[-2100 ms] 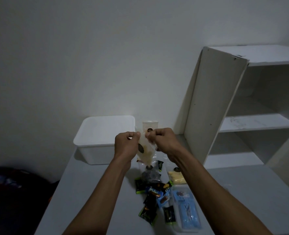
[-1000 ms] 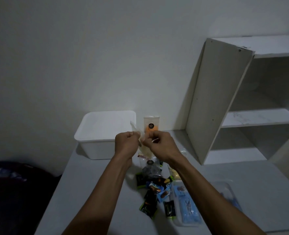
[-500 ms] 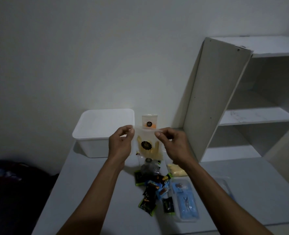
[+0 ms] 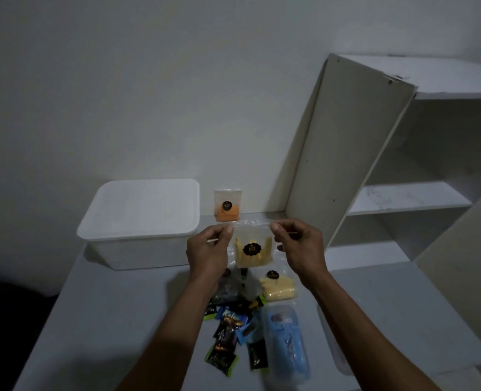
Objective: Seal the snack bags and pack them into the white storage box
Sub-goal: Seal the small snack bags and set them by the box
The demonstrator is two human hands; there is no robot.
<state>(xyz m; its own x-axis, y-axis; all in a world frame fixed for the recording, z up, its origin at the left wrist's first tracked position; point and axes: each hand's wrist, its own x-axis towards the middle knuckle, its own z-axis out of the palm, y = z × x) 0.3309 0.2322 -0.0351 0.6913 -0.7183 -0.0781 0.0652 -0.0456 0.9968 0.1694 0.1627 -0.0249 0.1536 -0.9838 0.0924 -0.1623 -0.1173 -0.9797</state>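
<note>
head: worn on head | faces forward, slightly down | near table [image 4: 98,320] | single view

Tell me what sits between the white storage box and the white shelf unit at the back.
In the head view, one clear pouch with orange snack stands upright by the wall there.

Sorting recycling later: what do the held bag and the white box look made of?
Held bag: thin clear plastic film, glossy, since the yellow sticks show through and it crinkles. White box: seemingly matte moulded plastic, going by its rounded corners and lipped lid; the dim light leaves that uncertain.
</note>
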